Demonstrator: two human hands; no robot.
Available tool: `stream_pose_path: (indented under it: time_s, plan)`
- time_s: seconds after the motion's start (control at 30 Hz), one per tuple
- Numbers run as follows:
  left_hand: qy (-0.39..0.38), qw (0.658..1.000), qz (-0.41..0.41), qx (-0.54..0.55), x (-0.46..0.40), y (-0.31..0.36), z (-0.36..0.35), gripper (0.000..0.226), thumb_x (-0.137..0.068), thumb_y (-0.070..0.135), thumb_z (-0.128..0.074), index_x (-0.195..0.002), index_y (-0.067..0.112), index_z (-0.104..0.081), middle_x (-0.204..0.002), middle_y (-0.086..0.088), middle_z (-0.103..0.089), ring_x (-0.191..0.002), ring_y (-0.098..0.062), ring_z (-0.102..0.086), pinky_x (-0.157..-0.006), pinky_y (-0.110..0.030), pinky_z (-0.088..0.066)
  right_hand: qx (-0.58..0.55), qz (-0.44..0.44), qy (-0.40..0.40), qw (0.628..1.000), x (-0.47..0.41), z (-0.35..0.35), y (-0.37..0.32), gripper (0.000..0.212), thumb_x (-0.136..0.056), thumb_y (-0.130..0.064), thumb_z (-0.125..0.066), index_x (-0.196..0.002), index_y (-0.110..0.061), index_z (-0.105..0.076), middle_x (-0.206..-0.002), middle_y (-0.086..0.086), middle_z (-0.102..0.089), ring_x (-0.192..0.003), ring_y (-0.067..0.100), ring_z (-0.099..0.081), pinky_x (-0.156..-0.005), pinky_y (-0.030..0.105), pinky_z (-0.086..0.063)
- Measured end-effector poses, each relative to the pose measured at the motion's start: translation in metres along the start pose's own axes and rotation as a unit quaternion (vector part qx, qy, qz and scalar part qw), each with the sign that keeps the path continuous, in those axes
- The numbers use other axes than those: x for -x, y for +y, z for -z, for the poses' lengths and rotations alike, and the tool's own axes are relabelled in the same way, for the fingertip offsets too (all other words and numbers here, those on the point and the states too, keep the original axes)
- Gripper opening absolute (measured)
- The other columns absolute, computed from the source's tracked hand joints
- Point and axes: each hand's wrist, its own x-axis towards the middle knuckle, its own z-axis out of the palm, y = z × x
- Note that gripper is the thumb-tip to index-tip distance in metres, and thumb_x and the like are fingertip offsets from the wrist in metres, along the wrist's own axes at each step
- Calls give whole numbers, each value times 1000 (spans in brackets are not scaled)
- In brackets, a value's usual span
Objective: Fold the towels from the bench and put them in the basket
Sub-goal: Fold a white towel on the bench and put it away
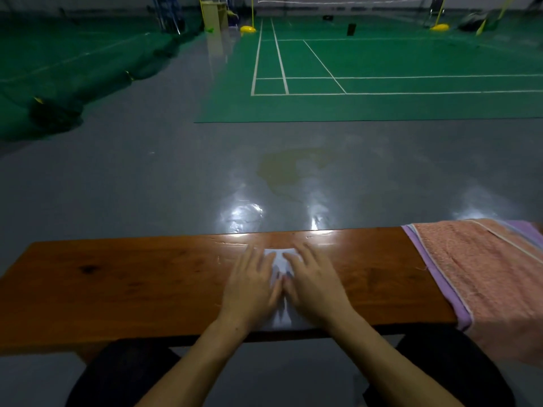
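A small white towel (282, 317) lies folded on the middle of the wooden bench (132, 277), mostly covered by both hands. My left hand (252, 286) presses flat on its left half with fingers spread. My right hand (314, 284) presses flat on its right half, thumbs nearly touching. At the bench's right end a pink towel (482, 277) lies draped over a purple towel (437, 277), both hanging over the front edge. No basket is in view.
Beyond the bench is a glossy grey floor (176, 177) and a green badminton court (382, 69) with white lines. Dark netting (58, 92) lies heaped at the left. My knees in dark trousers sit under the bench's front edge.
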Motion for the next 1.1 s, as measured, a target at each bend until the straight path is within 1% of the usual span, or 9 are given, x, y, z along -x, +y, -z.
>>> stream_pose_path:
  time_s: [0.07,0.13,0.37,0.5,0.6,0.73,0.83,0.97,1.1]
  plan:
    - [-81,996,-12,-36,7,6,-16,68,-107,47,-18,-166,13,-23,-173,-18,-16,-162,-36,-6,-131,-51,-8,-13,-1,-97,995,9,-12,-9,63,-106,-49,-20,-161,-20,-33,-171,15,-25,-160,34,-16,-130,55,-13]
    - [-92,995,2,-29,11,4,-20,71,-107,51,-11,-167,15,-11,-174,-15,0,-161,-32,7,-130,-49,2,-15,-10,-138,990,13,-20,-3,70,-106,-55,-6,-167,-22,-16,-175,11,-4,-162,29,5,-131,53,0]
    - [-120,992,33,-37,13,-12,-12,86,-95,71,1,-167,25,8,-173,1,21,-159,-23,24,-127,-51,13,17,-36,-161,986,17,-17,18,75,-103,-72,-8,-167,-34,2,-173,-5,19,-158,19,26,-128,61,5]
    - [-123,991,48,-31,18,-24,-6,89,-97,74,-6,-168,22,4,-174,0,18,-158,-25,26,-126,-54,14,10,-79,-174,982,23,-7,27,88,-96,-83,-5,-167,-32,8,-172,-10,20,-160,24,18,-126,58,9]
    - [-120,991,39,-38,23,-32,5,88,-100,71,-16,-168,16,-10,-175,-7,6,-161,-30,15,-129,-51,7,21,-89,-148,985,28,2,35,85,-99,-76,-19,-167,-25,-14,-176,-1,5,-162,29,4,-128,55,0]
    - [-55,998,-29,9,32,-43,29,72,-96,66,-42,-154,23,-49,-165,-2,-41,-155,-25,-32,-126,-45,-27,-19,-26,-79,996,36,23,41,60,-100,-61,-40,-148,-26,-49,-161,-2,-42,-148,19,-37,-119,44,-41]
    - [-67,993,-76,67,41,-48,42,60,-92,70,-53,-142,36,-57,-149,13,-56,-138,-9,-49,-112,-33,-45,-71,15,-94,993,49,36,37,57,-100,-66,-45,-148,-35,-47,-150,-16,-49,-136,4,-42,-111,29,-45]
    - [-102,987,-109,50,49,-51,43,71,-84,86,-52,-140,42,-54,-152,21,-50,-138,-1,-45,-109,-30,-45,-88,39,-157,983,59,39,42,72,-89,-79,-51,-148,-41,-40,-155,-18,-39,-141,4,-36,-113,30,-44]
    - [-104,987,-113,46,46,-55,42,79,-80,88,-54,-144,41,-51,-159,19,-44,-142,-4,-42,-110,-31,-43,-75,46,-146,985,55,35,48,71,-86,-77,-58,-144,-39,-43,-156,-16,-38,-140,7,-37,-111,33,-46]
